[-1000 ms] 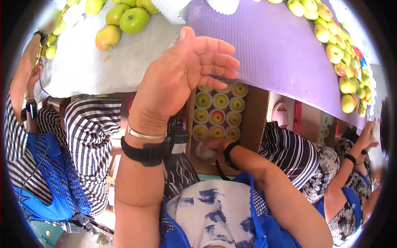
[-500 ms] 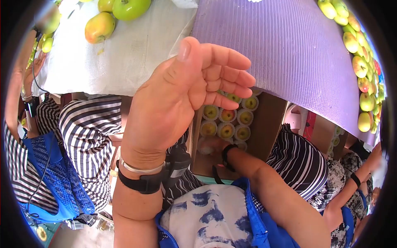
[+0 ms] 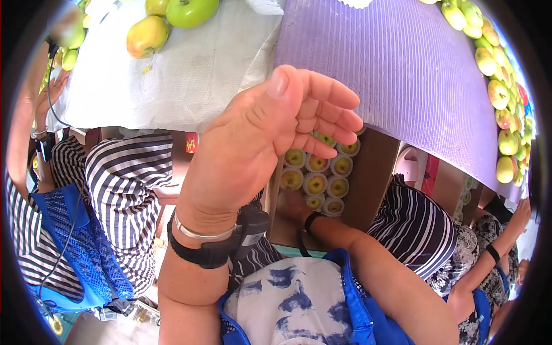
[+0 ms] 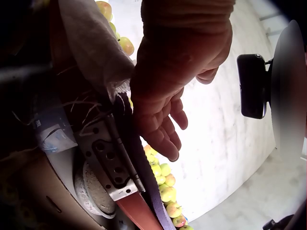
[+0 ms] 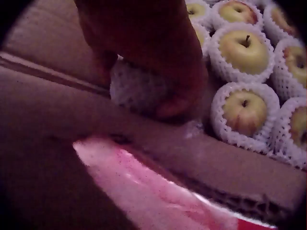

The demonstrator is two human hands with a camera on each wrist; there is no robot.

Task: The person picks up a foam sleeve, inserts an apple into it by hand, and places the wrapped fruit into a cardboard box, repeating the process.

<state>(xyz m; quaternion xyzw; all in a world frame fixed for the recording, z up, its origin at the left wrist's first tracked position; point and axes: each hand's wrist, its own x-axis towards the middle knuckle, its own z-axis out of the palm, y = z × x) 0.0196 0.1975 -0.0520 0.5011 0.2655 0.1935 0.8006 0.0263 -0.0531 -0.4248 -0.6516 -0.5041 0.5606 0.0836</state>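
Note:
In the head view, my left hand (image 3: 241, 144) is raised near the table edge, thumb up and fingers loosely bent, with nothing in it. My right hand (image 3: 295, 208) reaches down into the near left corner of a cardboard box (image 3: 374, 167). In the right wrist view its fingers curl round an apple in a white foam net (image 5: 132, 88), low beside the cardboard wall. The hand covers most of that apple. Beside it, netted apples (image 5: 247, 112) sit in rows, stems up. My left hand partly hides the far rows in the head view.
A purple corrugated sheet (image 3: 368, 63) and a white cloth (image 3: 190, 75) cover the table above the box. Loose apples (image 3: 148, 37) lie at the left, with a long heap (image 3: 501, 95) at the right. People in striped clothes (image 3: 129, 178) sit close on both sides.
The head view has shifted, so the table and box appear displaced. My right hand has moved slightly left in the box with the netted apple. My left hand stays raised.

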